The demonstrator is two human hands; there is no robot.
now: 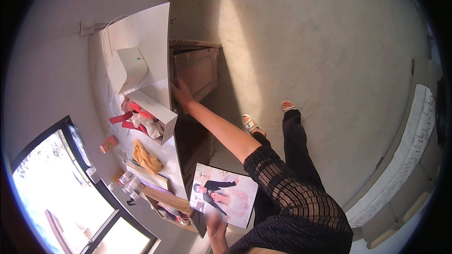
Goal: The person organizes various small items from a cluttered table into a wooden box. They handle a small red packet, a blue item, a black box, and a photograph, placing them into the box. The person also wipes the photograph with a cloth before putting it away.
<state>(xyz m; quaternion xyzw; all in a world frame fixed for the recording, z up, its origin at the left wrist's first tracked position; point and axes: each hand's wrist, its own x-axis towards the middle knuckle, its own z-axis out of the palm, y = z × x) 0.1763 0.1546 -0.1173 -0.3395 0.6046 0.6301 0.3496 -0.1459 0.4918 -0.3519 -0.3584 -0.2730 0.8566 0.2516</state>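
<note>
My left hand [216,227] holds a large wedding photo print [224,195] by its lower edge; the picture shows two people posing, one in dark clothes, one in a white dress. My right arm, in a sheer black sleeve, stretches to the wooden cabinet under the white tabletop. There my right hand [183,97] is at the edge of a brown panelled cabinet door [197,74], which stands ajar. The tabletop edge partly hides its fingers, so its grip is unclear. Beside it lies a dark cabinet opening [192,141].
On the tabletop [152,24] stand a white router-like device [129,68], a white box [159,113] with red packets and crumpled paper, a yellow cloth [146,158] and small bottles [132,185]. A wooden organizer [169,199] is near the photo. A sofa [406,183] lies right.
</note>
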